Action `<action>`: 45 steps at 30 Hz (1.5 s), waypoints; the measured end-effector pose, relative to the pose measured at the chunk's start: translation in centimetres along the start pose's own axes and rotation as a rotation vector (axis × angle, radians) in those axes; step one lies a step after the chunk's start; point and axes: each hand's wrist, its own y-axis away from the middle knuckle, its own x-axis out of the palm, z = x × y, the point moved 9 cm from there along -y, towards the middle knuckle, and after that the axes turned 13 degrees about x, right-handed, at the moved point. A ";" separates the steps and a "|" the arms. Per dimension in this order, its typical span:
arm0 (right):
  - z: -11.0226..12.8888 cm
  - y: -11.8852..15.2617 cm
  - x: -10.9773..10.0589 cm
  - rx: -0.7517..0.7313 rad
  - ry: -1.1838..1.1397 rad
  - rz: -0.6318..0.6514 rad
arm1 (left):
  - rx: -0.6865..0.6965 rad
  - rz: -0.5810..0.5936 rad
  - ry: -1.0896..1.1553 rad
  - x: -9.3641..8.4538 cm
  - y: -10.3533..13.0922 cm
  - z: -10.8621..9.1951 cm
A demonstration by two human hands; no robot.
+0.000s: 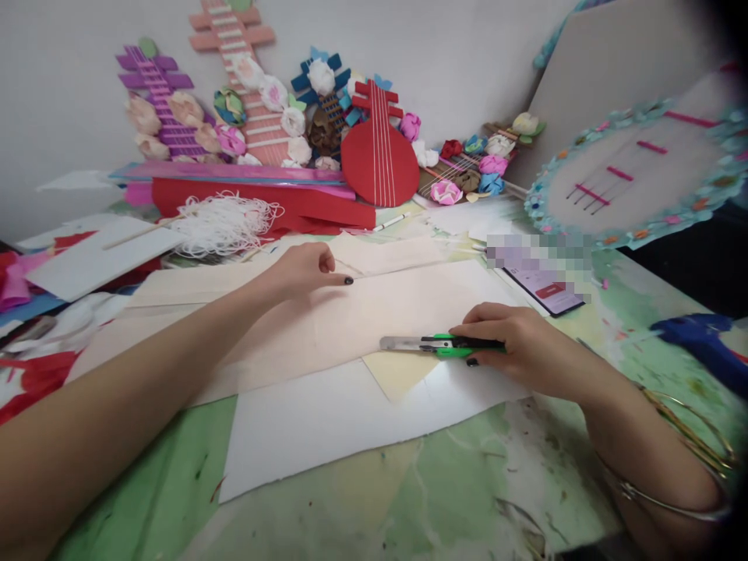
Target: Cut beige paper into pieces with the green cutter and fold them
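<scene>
My right hand [508,343] is wrapped round a green and black utility knife [444,344], its blade pointing left over the cream paper. My left hand [307,273] hovers at or just above the far part of the cream paper [351,319], fingers curled, thumb stretched to the right, nothing seen between them. Beneath the cream paper lies a white sheet [292,436], with a pale yellow piece [403,374] showing between the two near the knife.
Behind the paper are a tangle of white string [225,224], red paper [327,206], a red lute-shaped craft [379,156] and flower-decorated crafts. A phone [549,284] and a blue tool [701,343] lie right. White board [105,257] and scraps are left.
</scene>
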 end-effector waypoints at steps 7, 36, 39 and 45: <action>0.4 -0.3 -0.2 -0.050 0.015 -0.091 | 0.041 0.038 0.167 1.2 1.8 0.5; -0.8 -0.4 -0.7 -0.032 0.080 -0.216 | 0.140 -0.306 0.433 2.0 1.6 -2.9; -0.9 -0.4 -1.0 -0.014 0.087 -0.240 | 0.152 -0.346 0.461 2.1 1.7 -3.7; -0.7 -0.6 -1.0 -0.011 0.104 -0.247 | 0.190 -0.361 0.521 2.3 1.9 -5.6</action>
